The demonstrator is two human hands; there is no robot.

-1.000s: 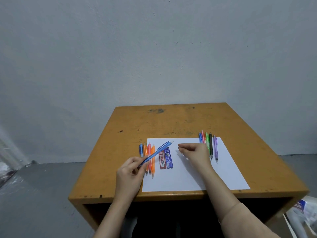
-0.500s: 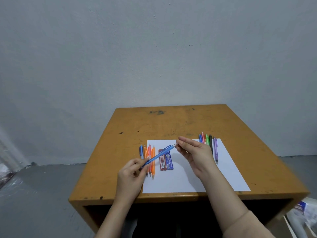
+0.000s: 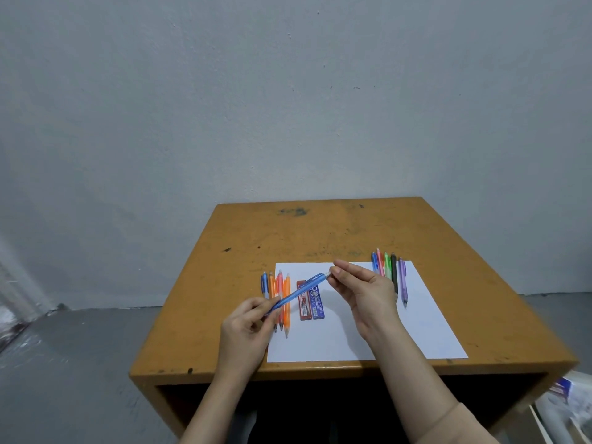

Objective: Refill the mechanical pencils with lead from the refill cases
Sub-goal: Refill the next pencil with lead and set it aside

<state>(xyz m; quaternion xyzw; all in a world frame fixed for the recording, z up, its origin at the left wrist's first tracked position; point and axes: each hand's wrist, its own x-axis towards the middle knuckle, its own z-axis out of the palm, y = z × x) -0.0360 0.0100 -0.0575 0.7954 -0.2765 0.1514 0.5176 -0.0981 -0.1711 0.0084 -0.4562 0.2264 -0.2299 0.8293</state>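
Head view: a pale grey wall (image 3: 288, 107) fills the upper part of the scene, and a grey floor (image 3: 80, 363) is seen at the lower left. Against the wall a worn, ochre-coloured table (image 3: 320, 232) is set. A white sheet of paper (image 3: 432, 331) is laid on its near half.

Both hands are raised just above the sheet. By the left hand (image 3: 246, 328) the lower part of a blue mechanical pencil (image 3: 298, 291) is gripped between curled fingers and thumb. By the right hand (image 3: 368, 290) the pencil's upper end is pinched at the pale cap (image 3: 327, 274) between thumb and fingertips. The pencil is thus held slantwise in the air, with its cap end up and to the right, and it crosses above the things that lie on the left of the sheet.

Along the left edge of the sheet a row of pencils (image 3: 287, 315) is laid side by side, one blue and the others orange. At the far right of the sheet a second row (image 3: 392, 270) is laid, in blue, pink, green, black and purple, partly hidden by the right hand.

Just right of the orange pencils a red refill case (image 3: 302, 302) and a blue refill case (image 3: 317, 302) lie flat on the paper, side by side and touching.
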